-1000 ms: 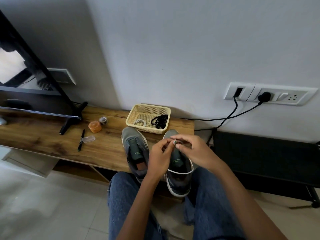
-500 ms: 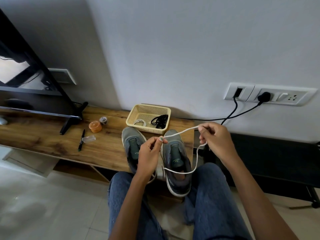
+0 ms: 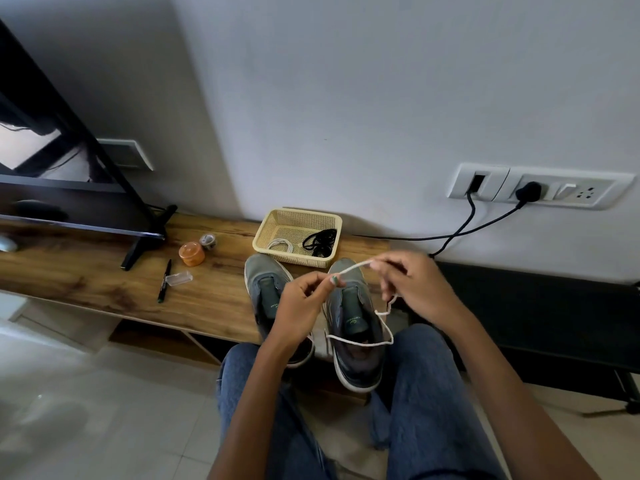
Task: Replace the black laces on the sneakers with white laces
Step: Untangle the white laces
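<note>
White lace (image 3: pixel 360 342): pinched taut between left hand (image 3: pixel 304 306) and right hand (image 3: pixel 412 289), frame centre, straightened for threading right sneaker (image 3: pixel 353 327).

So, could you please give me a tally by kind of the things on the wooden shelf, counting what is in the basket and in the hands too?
Sneakers: 2
White laces: 2, one held between left hand and right hand at, one in the basket
Black lace bundle: 1
Basket: 1
Pen: 1
Orange container: 1
Total: 8
</note>
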A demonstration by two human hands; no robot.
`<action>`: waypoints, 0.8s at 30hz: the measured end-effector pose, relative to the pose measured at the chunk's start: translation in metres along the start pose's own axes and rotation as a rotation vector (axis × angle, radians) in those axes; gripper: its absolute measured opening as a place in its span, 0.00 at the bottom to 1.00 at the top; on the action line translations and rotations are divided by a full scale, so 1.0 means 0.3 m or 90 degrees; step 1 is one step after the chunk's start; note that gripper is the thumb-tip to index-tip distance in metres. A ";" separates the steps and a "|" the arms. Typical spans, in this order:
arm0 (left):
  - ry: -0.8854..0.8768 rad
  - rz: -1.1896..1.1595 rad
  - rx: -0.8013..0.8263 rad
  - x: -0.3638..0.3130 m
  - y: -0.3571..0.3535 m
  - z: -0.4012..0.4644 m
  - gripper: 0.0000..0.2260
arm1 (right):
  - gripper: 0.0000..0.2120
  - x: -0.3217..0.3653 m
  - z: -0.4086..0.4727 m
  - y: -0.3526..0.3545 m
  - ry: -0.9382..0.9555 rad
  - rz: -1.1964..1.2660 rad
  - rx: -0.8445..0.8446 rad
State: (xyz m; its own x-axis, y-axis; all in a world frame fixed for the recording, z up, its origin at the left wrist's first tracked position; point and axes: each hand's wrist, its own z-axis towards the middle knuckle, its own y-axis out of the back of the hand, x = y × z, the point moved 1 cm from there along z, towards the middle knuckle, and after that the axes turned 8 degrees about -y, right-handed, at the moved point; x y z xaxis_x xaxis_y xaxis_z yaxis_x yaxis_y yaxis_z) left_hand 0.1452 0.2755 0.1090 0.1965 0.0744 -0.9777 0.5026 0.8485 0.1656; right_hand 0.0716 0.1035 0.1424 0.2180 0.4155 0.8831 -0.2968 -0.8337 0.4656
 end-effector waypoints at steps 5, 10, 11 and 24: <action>0.013 0.051 -0.041 0.024 0.052 -0.011 0.10 | 0.07 -0.045 0.029 0.118 -0.028 0.092 -0.258; 0.062 0.017 -0.148 0.043 0.064 -0.014 0.11 | 0.08 -0.075 0.030 0.155 -0.073 0.148 -0.348; 0.076 -0.007 -0.178 0.044 0.067 -0.015 0.11 | 0.09 -0.078 0.028 0.152 -0.079 0.145 -0.351; 0.099 -0.634 -0.521 -0.099 0.138 0.108 0.06 | 0.08 -0.086 -0.043 -0.207 -0.111 -0.373 0.378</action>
State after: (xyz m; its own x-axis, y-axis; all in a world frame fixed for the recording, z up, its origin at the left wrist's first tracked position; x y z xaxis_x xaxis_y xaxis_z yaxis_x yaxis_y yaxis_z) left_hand 0.1875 0.2914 0.1492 -0.0884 -0.7571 -0.6473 -0.2931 0.6408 -0.7095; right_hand 0.0724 0.1492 0.0915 0.3384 0.8181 0.4650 0.4354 -0.5742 0.6933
